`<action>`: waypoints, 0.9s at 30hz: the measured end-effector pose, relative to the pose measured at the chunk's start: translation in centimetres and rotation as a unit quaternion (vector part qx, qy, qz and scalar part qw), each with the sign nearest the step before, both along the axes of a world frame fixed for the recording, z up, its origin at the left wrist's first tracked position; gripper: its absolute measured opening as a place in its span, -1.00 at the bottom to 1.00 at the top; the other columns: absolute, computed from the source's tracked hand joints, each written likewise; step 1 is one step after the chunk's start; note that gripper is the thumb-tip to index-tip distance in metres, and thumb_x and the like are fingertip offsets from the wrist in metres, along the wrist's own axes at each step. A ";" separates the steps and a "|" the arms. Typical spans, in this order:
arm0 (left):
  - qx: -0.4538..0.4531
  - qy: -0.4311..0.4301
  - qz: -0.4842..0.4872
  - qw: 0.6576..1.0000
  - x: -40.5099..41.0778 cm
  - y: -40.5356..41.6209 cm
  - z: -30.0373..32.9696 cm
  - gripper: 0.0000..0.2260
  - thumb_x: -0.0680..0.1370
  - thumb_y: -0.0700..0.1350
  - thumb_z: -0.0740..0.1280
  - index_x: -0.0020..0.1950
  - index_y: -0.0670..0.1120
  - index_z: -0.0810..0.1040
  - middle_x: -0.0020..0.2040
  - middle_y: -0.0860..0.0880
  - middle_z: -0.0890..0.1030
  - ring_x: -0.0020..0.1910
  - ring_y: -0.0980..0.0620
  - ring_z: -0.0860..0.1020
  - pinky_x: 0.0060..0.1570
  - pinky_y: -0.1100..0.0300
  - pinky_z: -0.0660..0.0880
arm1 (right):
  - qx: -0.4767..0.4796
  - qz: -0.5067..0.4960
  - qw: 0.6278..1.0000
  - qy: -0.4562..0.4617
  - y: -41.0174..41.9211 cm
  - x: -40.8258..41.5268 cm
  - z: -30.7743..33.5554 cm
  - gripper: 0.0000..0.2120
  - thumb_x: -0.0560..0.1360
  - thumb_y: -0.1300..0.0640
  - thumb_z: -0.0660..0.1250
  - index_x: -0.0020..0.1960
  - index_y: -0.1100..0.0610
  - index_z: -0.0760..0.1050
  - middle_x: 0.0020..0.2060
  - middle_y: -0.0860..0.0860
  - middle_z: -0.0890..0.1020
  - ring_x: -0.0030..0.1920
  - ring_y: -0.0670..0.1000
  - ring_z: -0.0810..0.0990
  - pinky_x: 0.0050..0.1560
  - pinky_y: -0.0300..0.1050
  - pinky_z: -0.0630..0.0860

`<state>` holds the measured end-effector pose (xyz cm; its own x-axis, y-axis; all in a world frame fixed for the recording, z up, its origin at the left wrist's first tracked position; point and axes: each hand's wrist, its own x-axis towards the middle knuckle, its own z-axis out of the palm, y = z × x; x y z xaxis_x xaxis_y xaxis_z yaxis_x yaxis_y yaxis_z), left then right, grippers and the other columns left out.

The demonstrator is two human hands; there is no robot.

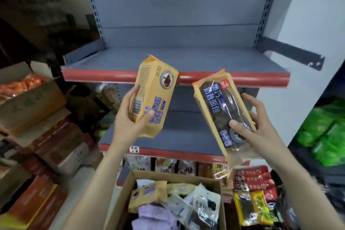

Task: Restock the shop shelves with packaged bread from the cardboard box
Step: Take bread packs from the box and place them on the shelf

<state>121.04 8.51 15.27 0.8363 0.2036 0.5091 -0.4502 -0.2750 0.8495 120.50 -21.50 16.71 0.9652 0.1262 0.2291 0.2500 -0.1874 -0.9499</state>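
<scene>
From the head camera, the left hand [128, 117] has its grip closed around the lower end of a yellow bread packet [154, 95], thumb across the printed front and fingers wrapped behind by the barcode, the packet standing nearly upright in front of the red edge of the upper shelf [186, 59]. The right hand [255, 127] has its grip closed on a clear-fronted bread packet [222, 114] holding a dark loaf, thumb pressed on the front near the lower end and fingers curled round the far edge; this packet tilts with its top leaning left, toward the other one, the two near but apart. Both packets are held in the air between the upper shelf and the lower shelf [168, 136], whose grey boards show bare behind them; a small white price tag [134, 149] sits on the lower shelf's red edge. Directly beneath the arms, the open cardboard box [134, 179] holds more packaged bread, among them another yellow packet [147, 194], a lilac one and several clear wraps. Just right of the box lie red snack packs [252, 179] and yellow-edged packs. Stacked cartons [37, 99] crowd the left side, one open on orange bags, and green bags [324, 132] fill a rack at the right.
</scene>
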 end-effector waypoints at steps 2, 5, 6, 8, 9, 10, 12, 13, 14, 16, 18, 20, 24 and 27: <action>0.002 -0.016 -0.011 1.000 1.2 -1.2 3.0 -0.43 0.37 -0.03 0.46 0.30 0.26 0.34 0.28 0.15 0.50 0.19 0.19 0.53 0.00 0.34 0.52 | 0.027 -0.012 0.999 -0.036 -1.8 1.3 3.0 -0.41 0.33 -0.08 0.50 0.26 -0.24 0.31 0.06 -0.06 0.59 -0.01 -0.09 0.64 0.00 -0.12 0.52; 0.012 -0.043 -0.019 0.999 3.5 -3.1 7.1 -0.44 0.37 -0.05 0.45 0.32 0.21 0.35 0.26 0.12 0.52 0.16 0.19 0.55 -0.01 0.34 0.52 | 0.023 -0.017 0.996 -0.088 -3.9 4.4 7.4 -0.53 0.32 -0.07 0.51 0.15 -0.24 0.38 0.01 -0.18 0.59 -0.01 -0.14 0.63 -0.04 -0.17 0.49; 0.015 -0.054 -0.019 0.998 4.6 -3.7 8.3 -0.44 0.37 -0.07 0.44 0.32 0.19 0.36 0.25 0.14 0.53 0.14 0.22 0.55 -0.02 0.37 0.51 | 0.009 -0.020 0.994 -0.109 -4.6 5.7 8.8 -0.56 0.35 -0.05 0.50 0.13 -0.24 0.39 -0.01 -0.22 0.59 0.00 -0.14 0.62 -0.02 -0.17 0.49; 0.033 -0.071 -0.010 0.997 7.0 -4.8 10.5 -0.44 0.36 -0.08 0.44 0.32 0.15 0.37 0.21 0.19 0.53 0.10 0.28 0.55 -0.04 0.43 0.48 | -0.030 -0.029 0.988 -0.146 -5.6 8.8 11.3 -0.59 0.40 0.04 0.47 0.14 -0.23 0.39 -0.02 -0.24 0.58 0.02 -0.13 0.61 0.03 -0.14 0.49; 0.039 -0.078 -0.005 0.996 8.3 -5.2 11.3 -0.44 0.37 -0.10 0.45 0.32 0.13 0.38 0.20 0.20 0.54 0.09 0.29 0.54 -0.04 0.45 0.47 | -0.050 -0.027 0.986 -0.159 -5.9 10.3 12.4 -0.58 0.42 0.08 0.45 0.16 -0.23 0.38 -0.02 -0.23 0.58 0.01 -0.12 0.61 0.04 -0.13 0.49; 0.039 -0.082 0.002 0.996 9.7 -5.5 12.0 -0.45 0.39 -0.12 0.46 0.33 0.12 0.38 0.19 0.20 0.54 0.07 0.31 0.54 -0.05 0.46 0.46 | -0.065 -0.019 0.983 -0.168 -6.1 11.8 13.4 -0.55 0.42 0.12 0.44 0.19 -0.23 0.38 -0.02 -0.20 0.58 0.00 -0.11 0.61 0.05 -0.12 0.49; 0.033 -0.075 0.021 0.996 12.7 -6.1 12.9 -0.47 0.44 -0.18 0.46 0.33 0.10 0.39 0.16 0.19 0.54 0.04 0.36 0.53 -0.04 0.46 0.46 | -0.125 -0.011 0.973 -0.194 -6.3 15.4 15.0 -0.51 0.43 0.20 0.42 0.24 -0.17 0.37 0.04 -0.06 0.58 0.02 -0.01 0.58 0.10 -0.08 0.46; 0.029 -0.068 0.032 0.997 14.3 -6.4 13.2 -0.48 0.44 -0.18 0.46 0.33 0.11 0.39 0.16 0.17 0.55 0.05 0.33 0.53 0.02 0.40 0.48 | -0.179 -0.024 0.958 -0.222 -6.3 17.5 15.6 -0.50 0.42 0.20 0.41 0.27 -0.12 0.36 0.07 0.01 0.56 0.06 0.04 0.55 0.11 -0.05 0.43; 0.026 -0.059 0.041 0.997 15.8 -6.7 13.5 -0.49 0.44 -0.17 0.46 0.33 0.12 0.39 0.17 0.14 0.55 0.08 0.26 0.54 0.09 0.30 0.49 | -0.238 -0.039 0.937 -0.253 -6.3 19.6 16.0 -0.49 0.41 0.18 0.42 0.29 -0.08 0.36 0.09 0.06 0.55 0.10 0.07 0.51 0.12 -0.04 0.39; 0.020 -0.034 0.054 0.998 18.8 -7.4 13.8 -0.49 0.42 -0.12 0.47 0.31 0.14 0.40 0.19 0.11 0.55 0.15 0.12 0.54 0.19 0.11 0.47 | -0.334 -0.060 0.892 -0.299 -6.1 24.3 16.3 -0.47 0.39 0.13 0.44 0.31 -0.05 0.37 0.08 0.11 0.53 0.16 0.11 0.44 0.12 -0.04 0.32; -0.001 -0.006 0.058 0.998 21.0 -7.8 13.7 -0.48 0.40 -0.08 0.49 0.30 0.15 0.40 0.20 0.10 0.55 0.15 0.08 0.54 0.22 0.03 0.47 | -0.434 -0.077 0.842 -0.312 -5.6 28.5 15.8 -0.46 0.39 0.05 0.42 0.33 -0.09 0.37 0.14 0.10 0.52 0.18 0.15 0.40 0.17 -0.01 0.27; -0.031 0.017 0.061 0.998 22.8 -8.2 13.2 -0.43 0.32 0.03 0.49 0.28 0.18 0.40 0.19 0.11 0.56 0.15 0.08 0.55 0.22 -0.01 0.47 | -0.512 -0.102 0.803 -0.288 -5.3 31.7 15.1 -0.49 0.43 -0.03 0.37 0.35 -0.18 0.34 0.21 0.02 0.50 0.21 0.16 0.32 0.20 0.03 0.23; -0.056 0.063 0.042 0.996 25.1 -8.9 12.8 -0.40 0.31 0.04 0.46 0.31 0.13 0.37 0.17 0.09 0.56 0.15 0.05 0.55 0.23 -0.01 0.46 | -0.674 -0.110 0.685 -0.253 -5.5 35.7 13.8 -0.52 0.52 0.02 0.23 0.41 -0.25 0.27 0.41 -0.03 0.34 0.34 0.12 0.21 0.28 0.04 0.18; -0.072 0.098 0.018 0.992 26.8 -10.1 13.0 -0.43 0.41 -0.04 0.47 0.37 0.05 0.33 0.21 0.03 0.56 0.15 0.00 0.56 0.21 -0.05 0.48 | -0.568 -0.129 0.771 -0.256 -4.7 35.1 14.8 -0.59 0.57 0.04 0.20 0.41 -0.10 0.32 0.45 0.08 0.27 0.41 0.16 0.21 0.35 0.03 0.16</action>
<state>147.83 -1.59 28.29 0.9071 0.2946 0.3008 -0.2644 -0.1574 0.9515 155.60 -26.21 31.46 0.8110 0.3451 0.4724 0.3527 -0.9327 0.0758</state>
